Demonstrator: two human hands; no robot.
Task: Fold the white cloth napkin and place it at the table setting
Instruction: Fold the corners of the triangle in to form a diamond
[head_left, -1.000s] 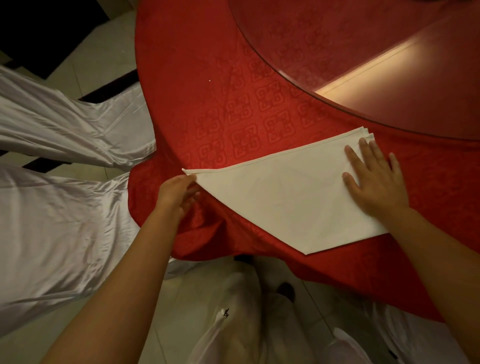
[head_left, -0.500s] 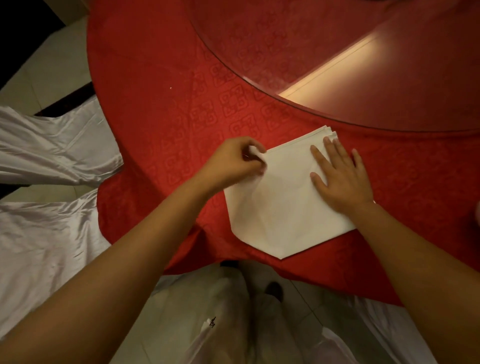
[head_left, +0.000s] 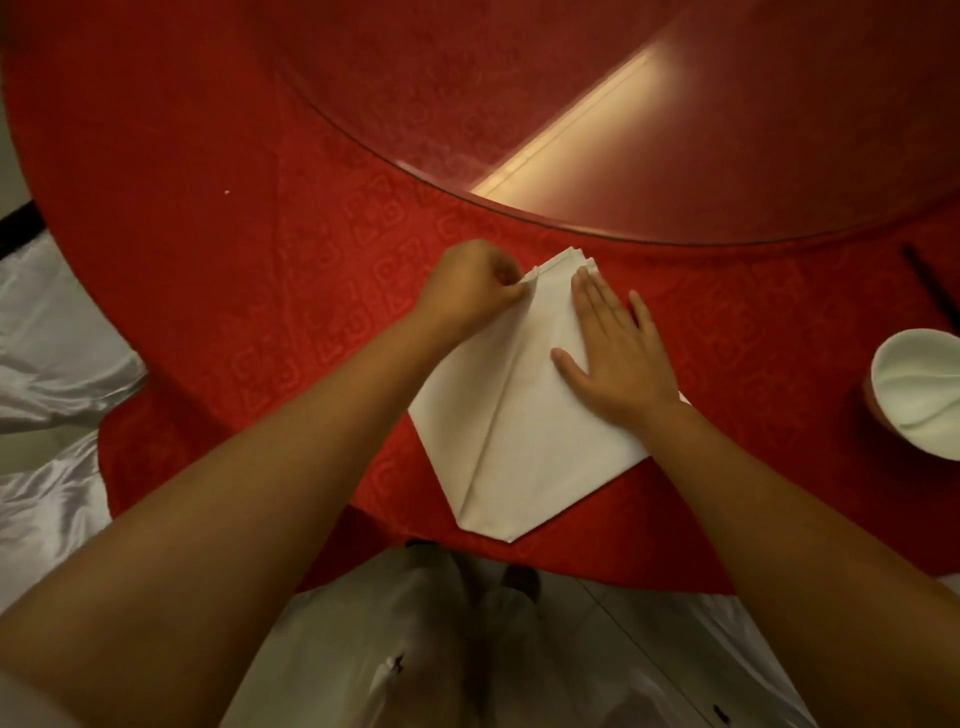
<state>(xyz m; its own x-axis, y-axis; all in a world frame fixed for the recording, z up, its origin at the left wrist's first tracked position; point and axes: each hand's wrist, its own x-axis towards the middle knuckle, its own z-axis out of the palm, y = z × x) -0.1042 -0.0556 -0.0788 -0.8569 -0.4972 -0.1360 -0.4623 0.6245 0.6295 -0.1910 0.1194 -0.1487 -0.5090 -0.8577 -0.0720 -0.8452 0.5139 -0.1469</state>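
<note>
Pinching the white cloth napkin (head_left: 524, 441)'s folded-over corner, the left hand (head_left: 470, 291) is aligning it while the right hand (head_left: 618, 358), fingers spread flat, is pinning it; creasing probably comes next.

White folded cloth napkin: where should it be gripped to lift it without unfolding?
Probably the far tip of the white folded cloth napkin, pinched from the far side: the layered corners stack there, where the left hand already pinches, so one grip catches every layer.

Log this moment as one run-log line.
left hand: pinching napkin corner | right hand: flat on napkin | fold: in progress
</note>
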